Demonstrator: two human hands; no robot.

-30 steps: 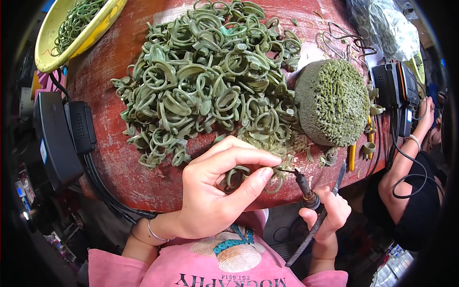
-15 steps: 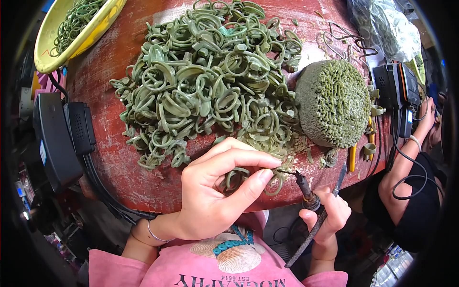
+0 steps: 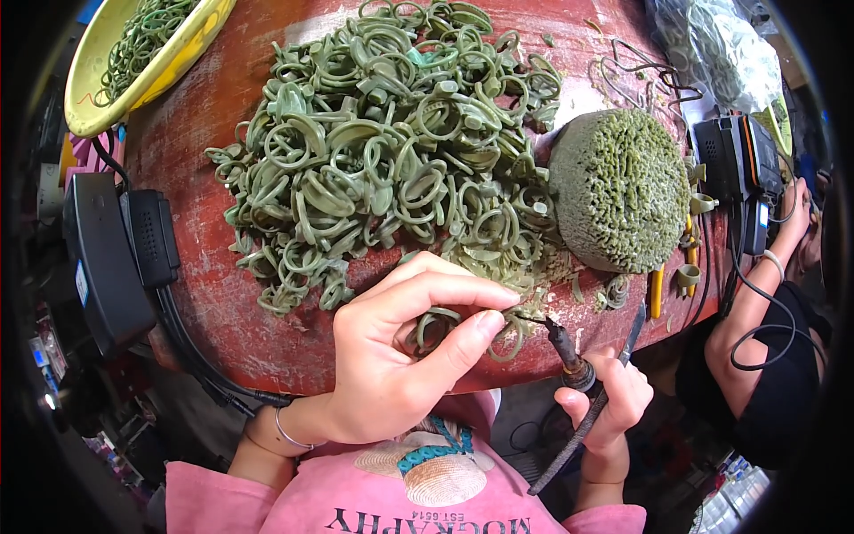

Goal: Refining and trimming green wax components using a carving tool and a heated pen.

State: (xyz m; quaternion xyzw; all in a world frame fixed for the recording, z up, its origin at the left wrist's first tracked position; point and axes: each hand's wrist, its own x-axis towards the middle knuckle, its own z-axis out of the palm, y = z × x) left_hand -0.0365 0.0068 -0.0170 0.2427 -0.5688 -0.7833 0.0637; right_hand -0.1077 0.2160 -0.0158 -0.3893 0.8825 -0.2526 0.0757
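My left hand is closed in a pinch on a thin green ring, whose loop hangs below the fingertips. Another green ring shows in the gap between thumb and fingers; I cannot tell whether it is held. In my right hand are a soldering iron and a long thin metal file or blade. The iron's dark thin tip points left, close to the left fingertips and the held ring. A big heap of green rings lies just beyond my hands.
A round, pitted green block stands right of the heap on the red table. Yellow-handled pliers lie beside it. A yellow basin holds rings. Black devices with cables sit left. Another person's arm is at right.
My left hand has shifted very slightly left, and the iron's tip has tilted a little. Both hands keep hold of their things.
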